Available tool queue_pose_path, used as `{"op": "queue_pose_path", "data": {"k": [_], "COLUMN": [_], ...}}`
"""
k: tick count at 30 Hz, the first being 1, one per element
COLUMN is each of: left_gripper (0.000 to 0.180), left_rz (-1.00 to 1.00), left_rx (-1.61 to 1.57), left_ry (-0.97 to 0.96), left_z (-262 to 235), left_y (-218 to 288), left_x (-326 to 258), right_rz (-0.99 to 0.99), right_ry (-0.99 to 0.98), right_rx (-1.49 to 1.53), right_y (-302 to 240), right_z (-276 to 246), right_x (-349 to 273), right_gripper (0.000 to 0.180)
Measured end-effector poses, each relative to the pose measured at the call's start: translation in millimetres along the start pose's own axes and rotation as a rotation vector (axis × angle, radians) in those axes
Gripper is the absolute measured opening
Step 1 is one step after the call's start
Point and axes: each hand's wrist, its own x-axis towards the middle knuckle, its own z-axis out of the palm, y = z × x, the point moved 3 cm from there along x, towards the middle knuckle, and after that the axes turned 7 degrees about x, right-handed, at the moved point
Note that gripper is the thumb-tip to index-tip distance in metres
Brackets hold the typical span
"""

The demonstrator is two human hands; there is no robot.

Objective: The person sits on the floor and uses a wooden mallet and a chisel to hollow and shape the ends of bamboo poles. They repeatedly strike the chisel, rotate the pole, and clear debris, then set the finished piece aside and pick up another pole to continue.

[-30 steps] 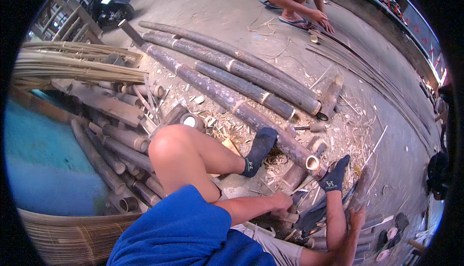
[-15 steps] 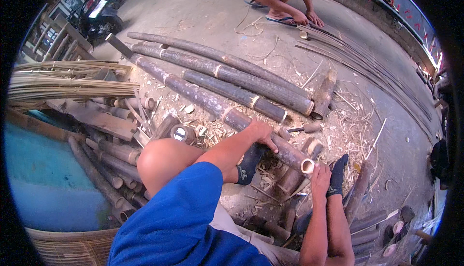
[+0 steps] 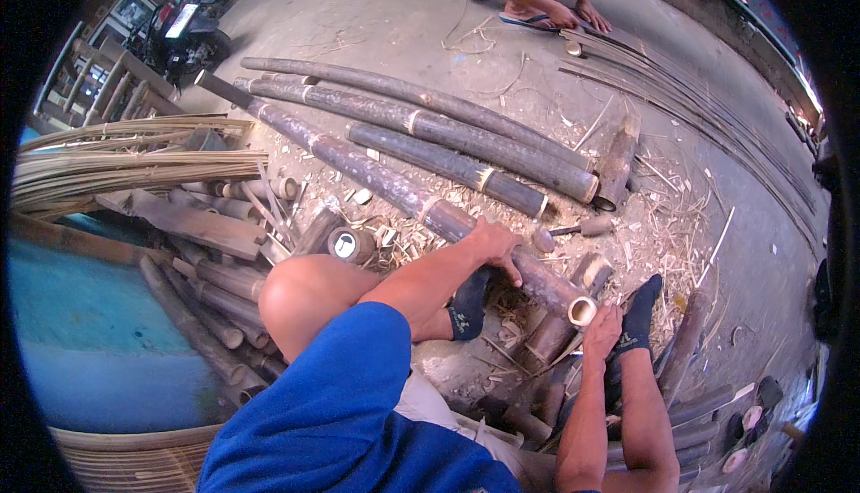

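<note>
A long dark bamboo pole [image 3: 385, 190] runs slantwise from the far left toward me, its pale hollow end [image 3: 582, 311] facing me. My left hand [image 3: 495, 247] is wrapped over the pole a little short of that end. My right hand [image 3: 602, 330] is closed right beside the cut rim, fingers bent together; whatever they hold is hidden. Beneath the pole's near end lies a short thick bamboo piece [image 3: 554, 334]. Just beyond the pole is a tool with a wooden handle [image 3: 595, 225]. My socked feet [image 3: 641, 312] rest on either side of the pole's near end.
More bamboo poles [image 3: 448, 128] lie beyond, among pale shavings [image 3: 667, 224]. Bundled strips [image 3: 134, 169] and cut bamboo lengths [image 3: 224, 282] are piled at left. Another person's hands [image 3: 578, 18] are at long thin strips [image 3: 699, 90] at the far right. A motorcycle [image 3: 184, 41] stands far left.
The view has shifted slightly, so most things sit a little farther right and lower. Both hands keep nearly the same places at the pole.
</note>
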Motion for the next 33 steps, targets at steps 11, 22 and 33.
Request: {"op": "queue_pose_path", "data": {"k": [11, 22, 33], "left_gripper": [0.106, 0.09, 0.095], "left_rz": [0.003, 0.234, 0.102], "left_rx": [0.04, 0.187, 0.131], "left_ry": [-0.079, 0.334, 0.221], "left_z": [-2, 27, 28], "left_y": [-1, 93, 96], "left_x": [-4, -15, -6], "right_rz": [-0.034, 0.009, 0.514], "right_ry": [-0.028, -0.057, -0.248], "right_rx": [0.036, 0.15, -0.056], "right_y": [-1, -4, -35], "right_z": [-1, -3, -61], "right_x": [-3, -2, -130], "right_gripper": [0.036, 0.031, 0.05]}}
